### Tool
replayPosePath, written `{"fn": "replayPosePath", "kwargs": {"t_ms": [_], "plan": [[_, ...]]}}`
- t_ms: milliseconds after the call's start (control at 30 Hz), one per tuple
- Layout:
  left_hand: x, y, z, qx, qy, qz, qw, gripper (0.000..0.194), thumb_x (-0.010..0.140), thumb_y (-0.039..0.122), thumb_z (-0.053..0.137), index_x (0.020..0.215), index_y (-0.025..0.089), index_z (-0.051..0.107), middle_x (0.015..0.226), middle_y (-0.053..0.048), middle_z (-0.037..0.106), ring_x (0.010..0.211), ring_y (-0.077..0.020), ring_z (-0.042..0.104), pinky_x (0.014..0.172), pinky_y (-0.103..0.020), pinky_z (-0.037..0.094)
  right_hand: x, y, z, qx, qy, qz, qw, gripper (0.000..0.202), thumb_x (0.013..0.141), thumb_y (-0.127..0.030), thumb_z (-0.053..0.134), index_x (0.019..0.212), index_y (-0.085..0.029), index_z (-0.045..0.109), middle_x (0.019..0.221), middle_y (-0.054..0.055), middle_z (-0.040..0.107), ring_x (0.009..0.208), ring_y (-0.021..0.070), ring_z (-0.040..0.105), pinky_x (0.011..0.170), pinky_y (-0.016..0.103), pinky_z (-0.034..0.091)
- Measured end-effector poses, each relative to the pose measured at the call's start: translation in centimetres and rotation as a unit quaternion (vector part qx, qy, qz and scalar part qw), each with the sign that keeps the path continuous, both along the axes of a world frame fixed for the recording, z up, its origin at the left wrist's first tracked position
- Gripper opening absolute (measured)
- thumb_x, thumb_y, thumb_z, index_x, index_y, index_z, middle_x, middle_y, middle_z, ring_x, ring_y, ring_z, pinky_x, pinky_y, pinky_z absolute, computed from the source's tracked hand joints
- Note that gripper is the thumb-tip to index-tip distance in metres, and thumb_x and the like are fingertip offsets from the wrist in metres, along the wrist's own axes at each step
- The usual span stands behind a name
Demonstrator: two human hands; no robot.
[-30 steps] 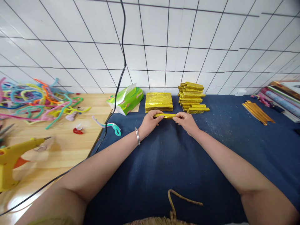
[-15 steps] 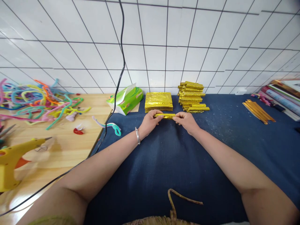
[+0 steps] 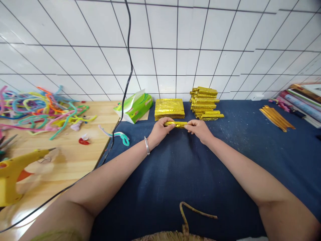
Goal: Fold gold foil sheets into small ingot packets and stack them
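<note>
We pinch a thin, shiny gold foil strip (image 3: 180, 125) near its two ends, with our left hand (image 3: 159, 132) on one end and our right hand (image 3: 201, 131) on the other. We think two hands help keep it straight and its edges neat. A tidy stack of flat, shiny gold foil sheets (image 3: 169, 107) sits just past our left fingers, maybe so that one is easy to grab. A heap of narrow gold foil sticks (image 3: 204, 102) sits past our right fingers, maybe to keep the sticks away from the flat sheets.

The strip lies across the gap between our fingers, its middle bare. Our fingers are squeezed on it. We cannot tell if it touches the dark blue cloth (image 3: 175, 174) under our fingers.
</note>
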State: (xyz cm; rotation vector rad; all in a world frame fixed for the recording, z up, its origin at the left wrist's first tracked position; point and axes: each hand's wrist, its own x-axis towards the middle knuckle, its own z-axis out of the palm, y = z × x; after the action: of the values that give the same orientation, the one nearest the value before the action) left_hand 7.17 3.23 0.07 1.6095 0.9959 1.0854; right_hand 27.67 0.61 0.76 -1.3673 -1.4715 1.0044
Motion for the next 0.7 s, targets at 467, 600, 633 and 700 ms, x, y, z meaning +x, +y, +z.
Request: {"fn": "replayPosePath", "kwargs": {"t_ms": [467,600,633,700], "plan": [[-0.04,0.13,-0.33,0.021,0.018,0.000,1.000,0.021,0.077,0.032,0.063,0.093,0.018,0.060,0.076,0.001,0.054,0.061,-0.0078,0.047,0.049,-0.017,0.042,-0.04,-0.21,0.28,-0.008,0.013,0.001,1.000,0.023,0.069,-0.039,0.066,0.070,-0.017,0.063,0.061,-0.002,0.056,0.054,0.0086,0.047,0.051,0.022,0.037],[-0.17,0.24,-0.39,0.031,0.040,0.005,0.999,0.021,0.078,0.033,0.062,0.094,0.019,0.061,0.077,0.001,0.055,0.060,-0.0084,0.047,0.050,-0.019,0.043,-0.12,-0.20,0.36,-0.016,0.018,-0.001,1.000,0.022,0.069,-0.038,0.067,0.070,-0.016,0.062,0.060,-0.002,0.055,0.053,0.0084,0.047,0.050,0.022,0.036],[-0.21,0.30,-0.41,0.038,0.048,0.008,0.998,0.021,0.078,0.033,0.062,0.093,0.019,0.061,0.077,0.001,0.056,0.060,-0.0087,0.048,0.052,-0.019,0.043,-0.13,-0.19,0.36,-0.017,0.018,-0.002,1.000,0.022,0.068,-0.038,0.067,0.069,-0.017,0.062,0.059,-0.002,0.055,0.053,0.0084,0.047,0.050,0.022,0.036],[-0.30,0.44,-0.44,0.062,0.072,0.017,0.995,0.020,0.079,0.032,0.063,0.093,0.019,0.062,0.082,0.000,0.059,0.066,-0.0101,0.051,0.059,-0.021,0.045,-0.13,-0.18,0.33,-0.015,0.017,-0.002,1.000,0.022,0.068,-0.038,0.066,0.068,-0.017,0.061,0.058,-0.003,0.055,0.053,0.0085,0.046,0.050,0.022,0.036]]}}
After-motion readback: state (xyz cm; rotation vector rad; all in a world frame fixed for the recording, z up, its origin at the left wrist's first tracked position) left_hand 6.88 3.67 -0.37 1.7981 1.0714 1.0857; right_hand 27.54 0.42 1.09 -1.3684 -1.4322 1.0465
